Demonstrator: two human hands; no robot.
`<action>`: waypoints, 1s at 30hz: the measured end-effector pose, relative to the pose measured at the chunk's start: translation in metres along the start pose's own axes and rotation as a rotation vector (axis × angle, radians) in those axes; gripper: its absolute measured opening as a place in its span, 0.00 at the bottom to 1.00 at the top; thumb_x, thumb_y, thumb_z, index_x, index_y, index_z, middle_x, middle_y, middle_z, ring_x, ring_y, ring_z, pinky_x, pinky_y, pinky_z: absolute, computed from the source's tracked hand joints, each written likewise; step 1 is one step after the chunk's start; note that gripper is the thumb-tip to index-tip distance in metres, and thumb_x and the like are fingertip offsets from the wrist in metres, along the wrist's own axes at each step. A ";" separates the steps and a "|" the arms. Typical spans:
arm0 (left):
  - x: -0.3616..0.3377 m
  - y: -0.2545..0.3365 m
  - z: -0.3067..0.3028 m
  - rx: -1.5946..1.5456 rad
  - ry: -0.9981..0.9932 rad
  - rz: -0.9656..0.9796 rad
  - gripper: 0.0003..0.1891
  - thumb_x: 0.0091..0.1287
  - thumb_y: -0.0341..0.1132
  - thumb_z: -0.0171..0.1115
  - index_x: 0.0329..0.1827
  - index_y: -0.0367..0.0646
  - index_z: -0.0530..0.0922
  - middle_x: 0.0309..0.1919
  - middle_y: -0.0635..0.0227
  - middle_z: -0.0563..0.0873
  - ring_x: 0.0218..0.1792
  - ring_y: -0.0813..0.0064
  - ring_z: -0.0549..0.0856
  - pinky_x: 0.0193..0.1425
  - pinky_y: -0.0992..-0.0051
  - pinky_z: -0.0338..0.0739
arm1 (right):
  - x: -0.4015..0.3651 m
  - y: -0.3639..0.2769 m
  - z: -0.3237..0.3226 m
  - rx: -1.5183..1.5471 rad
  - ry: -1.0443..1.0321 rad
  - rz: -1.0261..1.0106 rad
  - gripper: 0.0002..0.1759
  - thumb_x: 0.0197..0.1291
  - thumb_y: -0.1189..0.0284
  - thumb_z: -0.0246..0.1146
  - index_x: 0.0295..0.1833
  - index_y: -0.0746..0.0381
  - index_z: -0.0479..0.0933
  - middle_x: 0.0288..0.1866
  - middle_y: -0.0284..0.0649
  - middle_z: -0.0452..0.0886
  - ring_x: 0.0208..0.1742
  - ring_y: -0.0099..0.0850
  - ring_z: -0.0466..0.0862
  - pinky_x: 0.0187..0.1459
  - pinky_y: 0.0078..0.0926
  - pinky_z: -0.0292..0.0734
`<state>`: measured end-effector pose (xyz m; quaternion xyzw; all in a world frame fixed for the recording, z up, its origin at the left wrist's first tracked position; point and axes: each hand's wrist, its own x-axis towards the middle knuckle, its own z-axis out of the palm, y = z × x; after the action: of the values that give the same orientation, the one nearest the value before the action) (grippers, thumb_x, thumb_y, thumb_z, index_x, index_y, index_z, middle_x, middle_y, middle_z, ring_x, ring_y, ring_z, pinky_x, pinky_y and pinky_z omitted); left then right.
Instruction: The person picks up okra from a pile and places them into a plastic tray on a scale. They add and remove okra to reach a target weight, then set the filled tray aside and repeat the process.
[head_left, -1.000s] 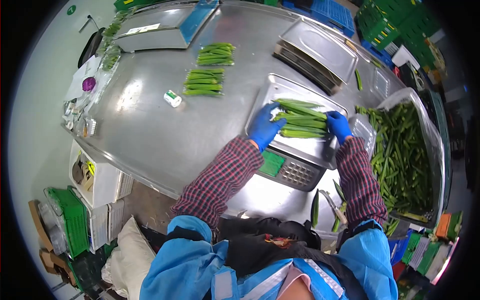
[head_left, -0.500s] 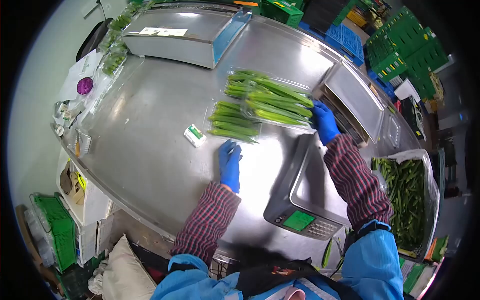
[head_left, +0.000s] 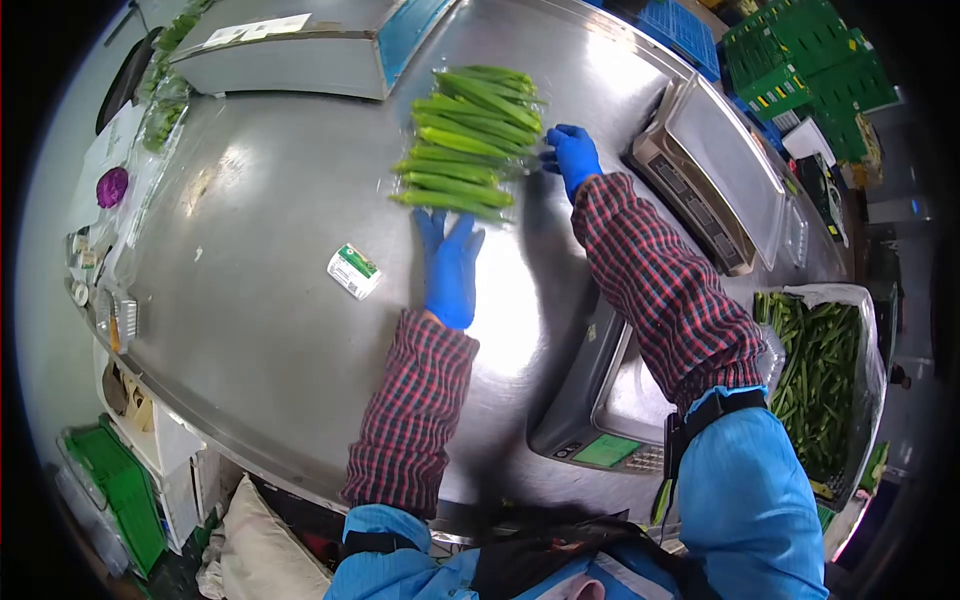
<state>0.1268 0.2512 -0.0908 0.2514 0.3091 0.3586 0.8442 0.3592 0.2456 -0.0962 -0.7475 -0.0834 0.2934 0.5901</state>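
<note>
While the left hand [head_left: 450,265] lies flat on the steel table [head_left: 270,300] in the middle of the frame, fingers open and spread, its tips sit just at the lower edge of the okra packs [head_left: 455,150] in the upper middle. The right hand [head_left: 572,155] is at the packs' right edge, fingers curled against the clear wrapping; whether it truly grips, I cannot tell. A small white label box [head_left: 353,270] lies just left of the left hand. A scale [head_left: 600,420] stands at lower right, near a bag of loose okra [head_left: 820,370].
</note>
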 end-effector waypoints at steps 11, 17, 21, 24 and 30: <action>-0.032 -0.009 0.006 0.378 -0.147 -0.083 0.29 0.70 0.38 0.54 0.72 0.43 0.60 0.68 0.57 0.66 0.64 0.57 0.71 0.67 0.60 0.65 | -0.173 -0.044 -0.268 -0.273 -0.059 -0.389 0.18 0.61 0.77 0.62 0.57 0.65 0.73 0.47 0.36 0.79 0.48 0.25 0.77 0.54 0.24 0.74; -0.107 -0.027 0.085 0.591 -0.396 -0.012 0.23 0.71 0.35 0.53 0.68 0.41 0.66 0.62 0.59 0.74 0.59 0.66 0.75 0.65 0.67 0.68 | -0.372 0.055 -0.493 -0.955 0.671 -0.266 0.12 0.59 0.70 0.64 0.49 0.58 0.81 0.39 0.43 0.84 0.36 0.34 0.84 0.41 0.28 0.79; -0.162 -0.061 0.140 0.637 -0.589 -0.012 0.19 0.71 0.30 0.52 0.64 0.36 0.71 0.60 0.62 0.77 0.57 0.73 0.78 0.62 0.73 0.72 | -0.441 0.106 -0.498 -1.182 0.438 -0.316 0.18 0.51 0.75 0.66 0.51 0.56 0.80 0.46 0.41 0.80 0.48 0.41 0.79 0.50 0.37 0.75; -0.206 -0.083 0.169 0.754 -0.719 -0.044 0.19 0.71 0.30 0.52 0.63 0.35 0.71 0.59 0.62 0.77 0.58 0.74 0.77 0.62 0.72 0.72 | -0.426 0.110 -0.520 -1.198 0.566 -0.429 0.16 0.53 0.73 0.63 0.50 0.56 0.80 0.47 0.42 0.80 0.48 0.41 0.79 0.49 0.37 0.76; -0.283 -0.133 0.207 0.915 -0.769 -0.097 0.17 0.69 0.31 0.55 0.59 0.36 0.74 0.56 0.62 0.79 0.54 0.74 0.79 0.58 0.73 0.74 | -0.344 0.149 -0.526 -1.310 0.193 -0.573 0.12 0.43 0.70 0.63 0.36 0.61 0.81 0.34 0.43 0.81 0.36 0.42 0.83 0.35 0.39 0.77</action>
<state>0.1757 -0.0880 0.0614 0.6865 0.1157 0.0334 0.7171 0.3285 -0.3976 -0.0486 -0.9191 -0.3826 -0.0506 0.0793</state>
